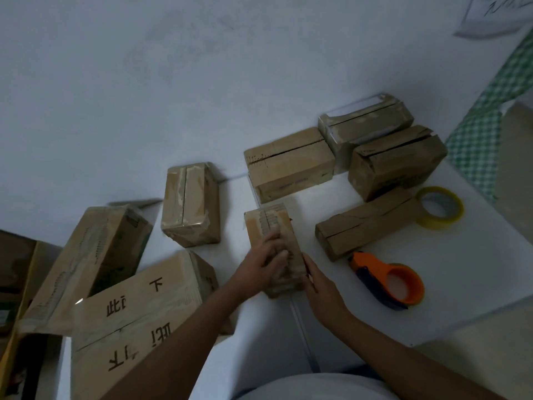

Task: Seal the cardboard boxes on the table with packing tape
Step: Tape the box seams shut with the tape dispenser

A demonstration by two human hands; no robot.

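bare forearms, no sleeves in view, white garment

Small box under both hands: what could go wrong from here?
1. The left hand presses the top of the small box while the right hand only touches its side, so the box may slide on the table.
2. The tape dispenser lies out of hand, so reaching for it frees one hand and the flaps could lift.

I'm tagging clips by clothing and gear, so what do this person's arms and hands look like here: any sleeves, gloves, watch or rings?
Both forearms are bare as far as the frame shows, with no sleeves in view. The left hand and right hand wear no gloves. No watch, bracelet or ring is visible, though the dim picture could hide a thin band.
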